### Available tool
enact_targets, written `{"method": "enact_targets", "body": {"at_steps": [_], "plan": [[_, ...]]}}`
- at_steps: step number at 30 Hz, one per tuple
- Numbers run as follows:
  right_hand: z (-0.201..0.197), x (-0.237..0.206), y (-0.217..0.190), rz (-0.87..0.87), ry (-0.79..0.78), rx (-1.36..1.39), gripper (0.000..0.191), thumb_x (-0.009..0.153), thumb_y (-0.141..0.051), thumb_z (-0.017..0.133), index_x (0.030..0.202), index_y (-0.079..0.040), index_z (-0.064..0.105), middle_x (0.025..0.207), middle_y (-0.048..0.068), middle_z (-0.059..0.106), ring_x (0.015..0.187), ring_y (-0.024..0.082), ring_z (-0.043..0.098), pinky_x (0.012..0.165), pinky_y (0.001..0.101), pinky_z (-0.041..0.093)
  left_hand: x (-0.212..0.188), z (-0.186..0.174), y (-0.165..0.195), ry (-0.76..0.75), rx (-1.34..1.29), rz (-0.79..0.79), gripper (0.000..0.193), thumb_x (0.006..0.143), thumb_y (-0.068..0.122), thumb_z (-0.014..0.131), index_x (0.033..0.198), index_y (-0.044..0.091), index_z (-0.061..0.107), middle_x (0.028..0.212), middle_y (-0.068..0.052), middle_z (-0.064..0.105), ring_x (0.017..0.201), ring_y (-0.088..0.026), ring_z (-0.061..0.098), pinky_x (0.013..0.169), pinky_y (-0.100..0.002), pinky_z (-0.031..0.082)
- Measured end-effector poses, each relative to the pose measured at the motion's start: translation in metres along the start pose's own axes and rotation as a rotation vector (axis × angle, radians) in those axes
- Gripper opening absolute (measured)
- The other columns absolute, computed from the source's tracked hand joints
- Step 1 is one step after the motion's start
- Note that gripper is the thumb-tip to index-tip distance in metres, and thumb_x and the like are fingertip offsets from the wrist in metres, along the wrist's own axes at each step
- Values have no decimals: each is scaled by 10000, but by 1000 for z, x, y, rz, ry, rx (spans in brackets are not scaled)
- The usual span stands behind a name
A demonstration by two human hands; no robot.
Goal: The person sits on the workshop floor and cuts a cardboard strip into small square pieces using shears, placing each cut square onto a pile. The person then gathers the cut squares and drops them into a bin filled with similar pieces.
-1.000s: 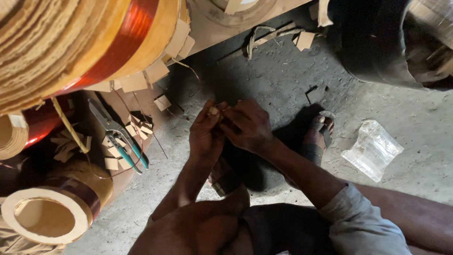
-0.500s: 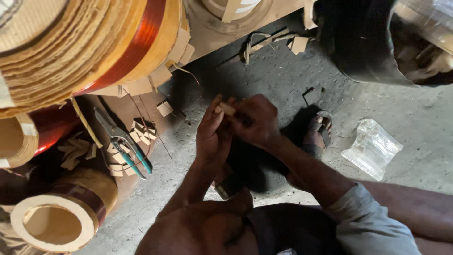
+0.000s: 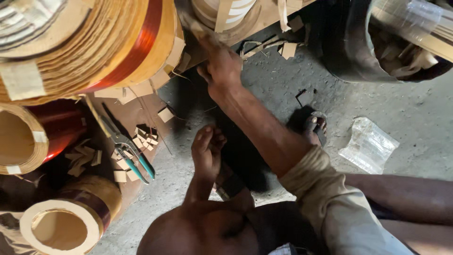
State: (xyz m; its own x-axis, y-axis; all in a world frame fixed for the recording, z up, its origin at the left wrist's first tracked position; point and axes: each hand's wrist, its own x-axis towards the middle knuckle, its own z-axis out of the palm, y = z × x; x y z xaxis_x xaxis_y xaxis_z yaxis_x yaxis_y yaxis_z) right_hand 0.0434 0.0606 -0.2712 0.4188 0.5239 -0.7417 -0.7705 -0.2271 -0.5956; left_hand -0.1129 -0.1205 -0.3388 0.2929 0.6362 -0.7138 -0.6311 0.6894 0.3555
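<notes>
- Copper-red wire shows on the big wound coil [image 3: 89, 42] at upper left, wrapped in tan insulating paper with small card spacers tucked along its rim; two smaller coils, the middle coil [image 3: 28, 137] and the lower coil [image 3: 66, 222], lie below it, their windings also papered.
- Card spacers [image 3: 141, 141], cut small, lie loose in a scatter on the brown board [image 3: 151, 118] beside the coils, so plenty appear unused.
- Pliers [image 3: 130, 153] with teal grips lie on that board, untouched by either hand.
- The left hand [image 3: 206, 151] rests low over the grey floor [image 3: 264, 80], near the person's knee, fingers loosely curled together and apparently holding nothing; whether a scrap sits under them I cannot tell.
- The right hand [image 3: 222, 63] reaches up to the big coil's lower edge, fingertips pressed against the paper strips [image 3: 188, 23] there; the blur hides whether they pinch a piece, so their grip I cannot tell.
- Judged from this, the packing of the large coil is well along on its visible rim, with work going on at the right edge.
- A clear plastic bag [image 3: 368, 144] lies crumpled on the floor at right, well apart from both hands, past a sandalled foot [image 3: 315, 130].
</notes>
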Motion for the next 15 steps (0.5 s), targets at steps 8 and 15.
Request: {"method": "enact_targets", "body": {"at_steps": [8,15], "plan": [[43,30,5,-119,213,-60,255,793,-201,763,1012,-97,683,875,45,712,661,193,651,411,333,465,-20,4,-3,57,87,82,177,988,215,683,1071,61,658,923,-67,681,824,-189,646,798,-362,543],[46,62,23,-188,88,190,428,827,-128,737,1226,-3,645,1075,97,713,923,260,698,741,411,604,-15,11,10,63,126,130,190,993,189,669,1079,21,645,909,-98,677,782,-205,650,763,-361,551]]}}
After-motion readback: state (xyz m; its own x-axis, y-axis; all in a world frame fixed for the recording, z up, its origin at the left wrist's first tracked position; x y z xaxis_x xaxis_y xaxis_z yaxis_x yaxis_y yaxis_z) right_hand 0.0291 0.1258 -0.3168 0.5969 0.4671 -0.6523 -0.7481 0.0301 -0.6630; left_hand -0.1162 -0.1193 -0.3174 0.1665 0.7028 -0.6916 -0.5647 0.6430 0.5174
